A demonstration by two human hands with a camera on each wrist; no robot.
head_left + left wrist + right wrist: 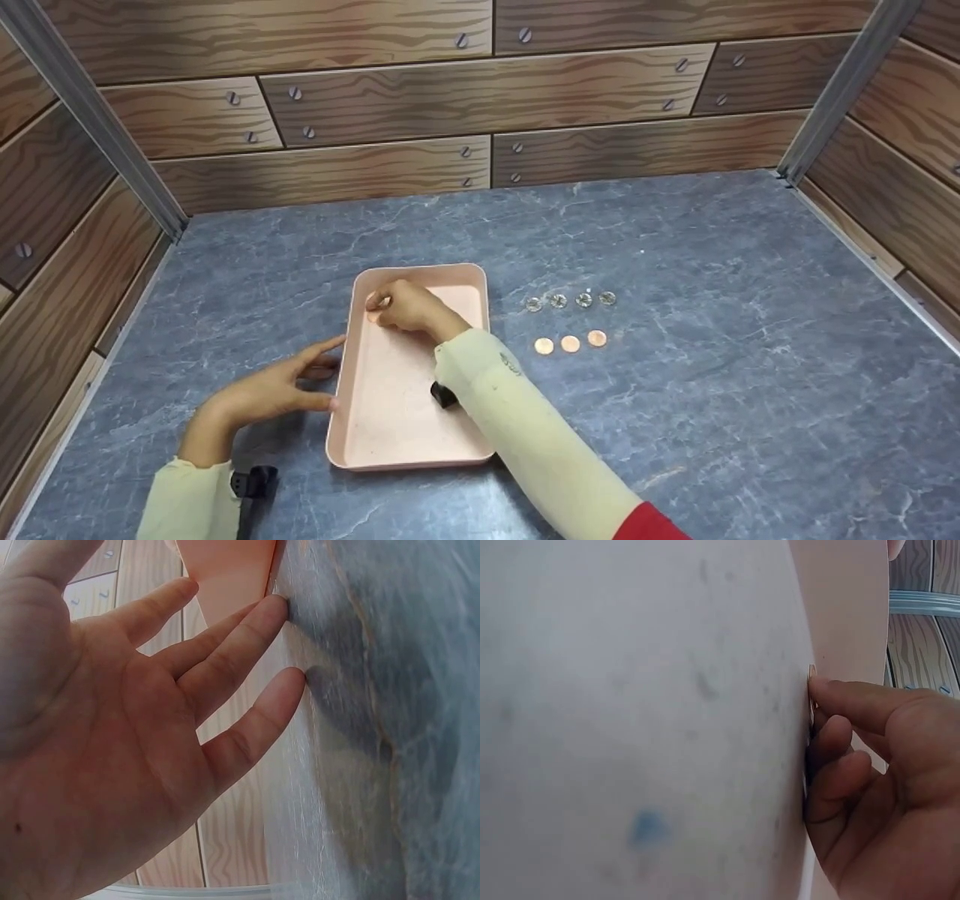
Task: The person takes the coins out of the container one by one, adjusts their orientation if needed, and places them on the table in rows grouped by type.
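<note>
A pink tray lies on the grey marbled table. My right hand reaches into the tray's far left corner with curled fingers, pinching a silver coin, and a copper coin lies just under the fingertips. In the right wrist view the right hand presses its fingertips on the tray floor at a copper coin's edge. My left hand lies open beside the tray's left wall, fingers straight. The left wrist view shows the left hand with fingertips on the table by the tray.
To the right of the tray, a row of several silver coins lies on the table, with three copper coins in a row in front of it. Wood-patterned walls close in the table at the back and both sides.
</note>
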